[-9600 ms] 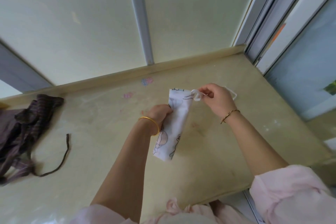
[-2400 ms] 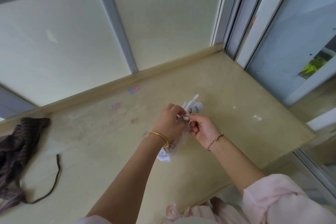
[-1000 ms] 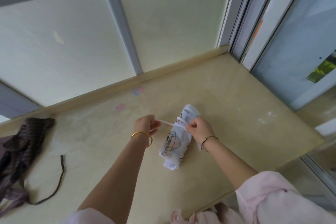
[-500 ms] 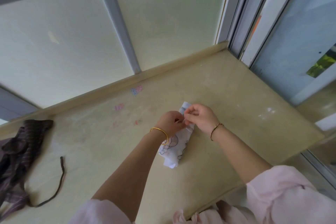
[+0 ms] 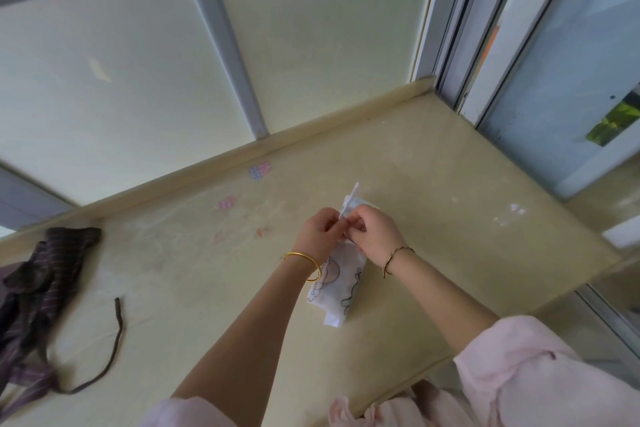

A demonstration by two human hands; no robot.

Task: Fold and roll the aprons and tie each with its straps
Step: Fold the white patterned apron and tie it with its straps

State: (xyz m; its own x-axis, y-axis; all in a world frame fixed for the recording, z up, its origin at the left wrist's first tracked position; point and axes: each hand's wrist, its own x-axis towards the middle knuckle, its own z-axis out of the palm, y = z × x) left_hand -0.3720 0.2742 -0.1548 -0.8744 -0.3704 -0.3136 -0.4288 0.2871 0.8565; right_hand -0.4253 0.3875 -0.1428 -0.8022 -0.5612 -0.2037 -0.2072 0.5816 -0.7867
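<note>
A white apron with a cartoon print lies rolled into a narrow bundle (image 5: pixel 337 282) on the beige counter (image 5: pixel 433 218). My left hand (image 5: pixel 318 234) and my right hand (image 5: pixel 372 234) meet over its far end. Each hand pinches a thin white strap there, and one strap end (image 5: pixel 354 192) sticks up past my fingers. The knot area is hidden under my fingers. A dark striped apron (image 5: pixel 38 295) lies crumpled at the counter's left edge, its brown strap (image 5: pixel 114 340) trailing loose across the surface.
A pale wall with a grey frame bar (image 5: pixel 225 45) rises behind the counter. A sliding window frame (image 5: pixel 485 28) stands at the right. Small coloured stickers (image 5: pixel 259 170) mark the counter near the back ledge. The counter's front edge runs close to my body.
A second ago my hands were apart, pulling a strap taut to the left of the roll. They have come together over its far end, and a strap end now pokes up.
</note>
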